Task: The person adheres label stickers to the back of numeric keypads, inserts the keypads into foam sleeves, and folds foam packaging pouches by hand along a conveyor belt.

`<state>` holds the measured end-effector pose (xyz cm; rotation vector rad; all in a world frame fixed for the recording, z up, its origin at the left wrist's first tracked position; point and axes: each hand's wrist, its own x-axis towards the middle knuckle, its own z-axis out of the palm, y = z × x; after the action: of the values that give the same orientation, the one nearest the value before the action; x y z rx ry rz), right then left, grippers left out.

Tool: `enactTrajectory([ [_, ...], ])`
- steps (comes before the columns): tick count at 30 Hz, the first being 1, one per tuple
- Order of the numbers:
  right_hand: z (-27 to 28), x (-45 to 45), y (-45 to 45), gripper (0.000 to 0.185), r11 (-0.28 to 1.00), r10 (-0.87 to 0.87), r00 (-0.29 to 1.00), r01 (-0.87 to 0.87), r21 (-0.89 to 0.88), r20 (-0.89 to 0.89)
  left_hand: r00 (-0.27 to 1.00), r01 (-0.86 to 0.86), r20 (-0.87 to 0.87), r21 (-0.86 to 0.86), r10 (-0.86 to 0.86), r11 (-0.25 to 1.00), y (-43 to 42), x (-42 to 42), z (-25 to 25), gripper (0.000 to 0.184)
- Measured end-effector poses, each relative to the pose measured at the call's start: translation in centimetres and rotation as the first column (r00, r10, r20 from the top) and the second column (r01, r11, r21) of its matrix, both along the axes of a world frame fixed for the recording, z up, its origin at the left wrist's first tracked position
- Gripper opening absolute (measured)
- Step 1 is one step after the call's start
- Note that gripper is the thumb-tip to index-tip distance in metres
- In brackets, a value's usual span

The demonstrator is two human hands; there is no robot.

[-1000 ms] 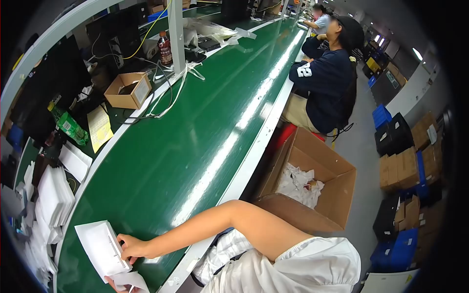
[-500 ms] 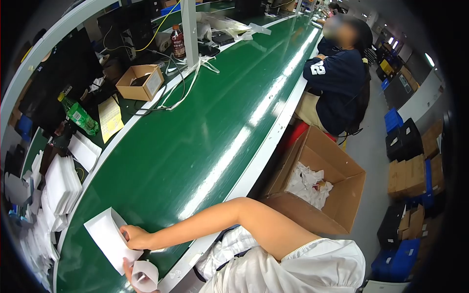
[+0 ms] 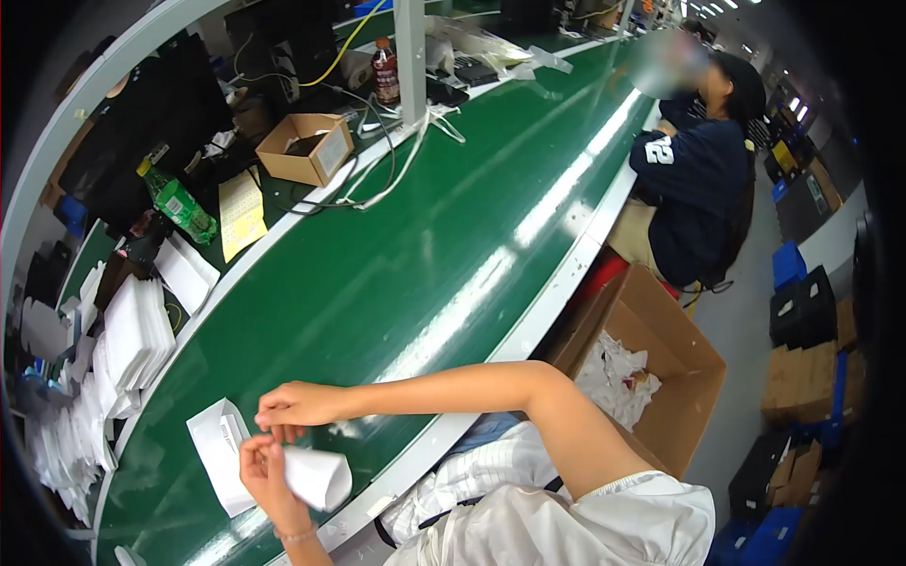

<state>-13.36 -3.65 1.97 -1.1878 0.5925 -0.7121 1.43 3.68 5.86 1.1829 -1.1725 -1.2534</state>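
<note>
The right hand (image 3: 300, 404) and left hand (image 3: 267, 474) are close together, fingers bent; whether either grips anything, I can't quite tell. Beside them are curled white paper (image 3: 323, 478) and a flatter white piece (image 3: 213, 455), over the green belt (image 3: 377, 274) (an open carton (image 3: 687, 382) stands off its edge).

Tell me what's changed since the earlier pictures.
The right hand has come off the white paper packet. The left hand has moved up the picture, toward the right hand; whether it grips the curled white paper sheet is unclear. The green plastic bottle and small brown cardboard box stayed put.
</note>
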Motion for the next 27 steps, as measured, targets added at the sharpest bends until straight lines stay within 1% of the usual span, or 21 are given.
enactTrajectory([
  [1, -0.8, -0.6, -0.3, 0.026, 1.0, 0.011, 1.0, -0.011, -0.01, -0.003, 1.0, -0.011, -0.003, -0.01, 0.011, 1.0, -1.1, -1.1, -0.4, 0.017],
  [3, -2.7, -1.3, -0.5, 0.022, 0.981, -0.116, 0.993, 0.117, -0.151, 0.019, 0.989, -0.143, 0.028, -0.13, 0.148, 0.981, -3.1, -2.9, -1.8, 0.017],
  [4, -2.8, -1.7, -0.3, 0.022, 0.981, -0.108, 0.994, 0.109, -0.159, 0.016, 0.988, -0.151, 0.023, -0.136, 0.156, 0.979, -3.6, -3.4, -2.6, 0.017],
  [7, -2.9, -2.9, 0.2, 0.019, 0.976, -0.155, 0.988, 0.15, -0.161, -0.021, 0.986, -0.162, -0.054, -0.138, 0.155, 0.977, -4.2, -3.9, -5.5, 0.019],
  [8, -3.1, -3.0, 0.7, 0.018, 0.973, -0.18, 0.983, 0.173, -0.154, -0.029, 0.986, -0.156, -0.074, -0.133, 0.147, 0.979, -3.9, -3.7, -6.0, 0.02],
  [10, -3.7, -2.6, 0.9, 0.019, 0.913, -0.272, 0.959, 0.233, -0.335, -0.075, 0.991, -0.134, -0.03, -0.121, 0.131, 0.984, -3.7, -3.2, -6.3, 0.022],
  [11, -4.0, -2.5, 0.9, 0.019, 0.904, -0.309, 0.948, 0.265, -0.336, -0.083, 0.995, -0.097, -0.037, -0.118, 0.093, 0.988, -3.8, -3.2, -6.4, 0.022],
  [13, -4.3, -2.4, 0.7, 0.02, 0.92, -0.285, 0.957, 0.257, -0.297, -0.056, 0.995, -0.09, 0.038, -0.16, 0.097, 0.983, -3.8, -3.3, -6.4, 0.022],
  [15, -4.4, -2.6, 0.4, 0.021, 0.893, -0.326, 0.943, 0.288, -0.345, -0.058, 1.0, -0.025, 0.007, -0.164, 0.027, 0.986, -3.9, -2.9, -7.1, 0.032],
  [16, -4.5, -2.7, 0.1, 0.021, 0.886, -0.358, 0.931, 0.313, -0.343, -0.074, 1.0, 0.006, -0.006, -0.157, -0.007, 0.988, -3.9, -2.7, -7.9, 0.032],
  [18, -4.7, -2.8, -0.2, 0.022, 0.874, -0.348, 0.936, 0.3, -0.381, -0.061, 0.999, 0.024, -0.02, -0.231, -0.03, 0.973, -4.1, -2.1, -9.0, 0.038],
  [19, -4.7, -2.9, -0.3, 0.022, 0.874, -0.355, 0.932, 0.306, -0.378, -0.067, 0.999, 0.031, -0.025, -0.225, -0.038, 0.974, -4.2, -2.2, -9.0, 0.038],
  [23, -4.4, -3.3, -0.5, 0.025, 0.821, -0.355, 0.934, 0.3, -0.486, -0.024, 0.999, 0.03, 0.041, -0.177, -0.023, 0.984, -3.8, -2.3, -8.6, 0.041],
  [24, -4.1, -3.4, -0.4, 0.025, 0.823, -0.35, 0.936, 0.294, -0.486, -0.026, 0.999, 0.024, 0.039, -0.176, -0.017, 0.984, -3.9, -2.1, -8.8, 0.041],
  [27, -2.5, -3.9, 0.6, 0.029, 0.767, -0.409, 0.908, 0.29, -0.572, -0.089, 0.999, 0.048, -0.011, -0.177, -0.051, 0.983, -3.9, -1.8, -9.2, 0.04],
])
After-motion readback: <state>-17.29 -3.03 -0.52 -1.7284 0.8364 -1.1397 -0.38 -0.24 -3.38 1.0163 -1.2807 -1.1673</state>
